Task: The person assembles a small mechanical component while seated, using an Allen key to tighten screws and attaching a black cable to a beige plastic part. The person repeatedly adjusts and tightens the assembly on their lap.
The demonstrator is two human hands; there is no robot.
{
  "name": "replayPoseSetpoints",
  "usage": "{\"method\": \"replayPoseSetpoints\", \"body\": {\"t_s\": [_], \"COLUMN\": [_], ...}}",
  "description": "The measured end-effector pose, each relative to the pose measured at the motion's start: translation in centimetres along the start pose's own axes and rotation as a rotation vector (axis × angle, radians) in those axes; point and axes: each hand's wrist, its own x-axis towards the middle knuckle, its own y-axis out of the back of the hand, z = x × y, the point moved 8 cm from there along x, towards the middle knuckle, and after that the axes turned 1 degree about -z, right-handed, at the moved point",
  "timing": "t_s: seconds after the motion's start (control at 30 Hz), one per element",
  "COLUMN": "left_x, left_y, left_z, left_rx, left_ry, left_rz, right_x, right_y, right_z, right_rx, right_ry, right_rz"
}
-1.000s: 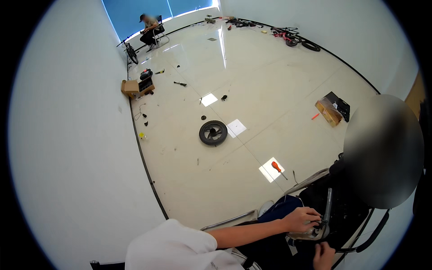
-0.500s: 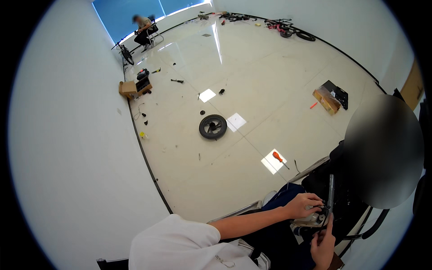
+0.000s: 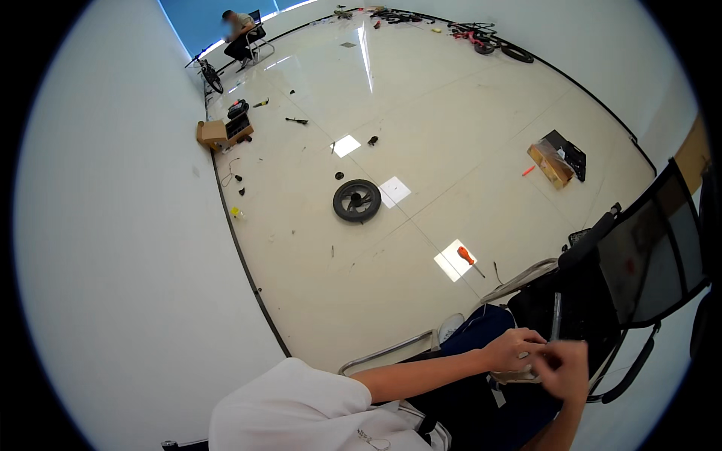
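My left hand (image 3: 514, 349) is closed, its fingertips bent down over a small part that I cannot make out. Close against it, my right hand (image 3: 565, 368) is curled and smeared by motion, so its grip does not show. Under the hands lies a pale, box-like object (image 3: 517, 376), mostly covered. A grey metal bar (image 3: 556, 316) stands out just beyond my fingers, over the black seat of a chair (image 3: 590, 297).
An orange-handled screwdriver (image 3: 466, 255) lies on the tiled floor, with a black wheel (image 3: 356, 201) farther off. Cardboard boxes (image 3: 213, 135) and an open black case (image 3: 568, 154) flank it. A seated person (image 3: 239, 36) and bicycle parts (image 3: 481, 41) are far away.
My right hand has risen and moved to the far side, up against my left hand, hiding the parts there. The blurred oval at the right is gone, and the chair's backrest now shows.
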Motion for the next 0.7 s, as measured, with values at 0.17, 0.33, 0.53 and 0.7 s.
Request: {"method": "replayPoseSetpoints", "body": {"t_s": [0.17,0.33,0.53,0.7], "left_x": [0.4,0.3,-0.1,0.1], "left_y": [-0.7,0.0,0.1,0.1], "left_z": [-0.7,0.3,-0.4,-0.9], "left_rx": [0.011,0.017,0.028,0.182], "left_ry": [0.045,0.035,0.060,-0.044], "left_rz": [0.019,0.026,0.064,0.042], "right_x": [3.4,-4.3,-19.0,-15.4], "right_y": [4.4,3.8,-3.3,-7.5], "right_z": [8.9,20.0,16.5,5.1], "right_rx": [0.062,0.381,0.366,0.249], "right_ry": [-0.202,-0.492,-0.719,-0.497], "right_rz": [0.231,0.389,0.493,0.514]}}
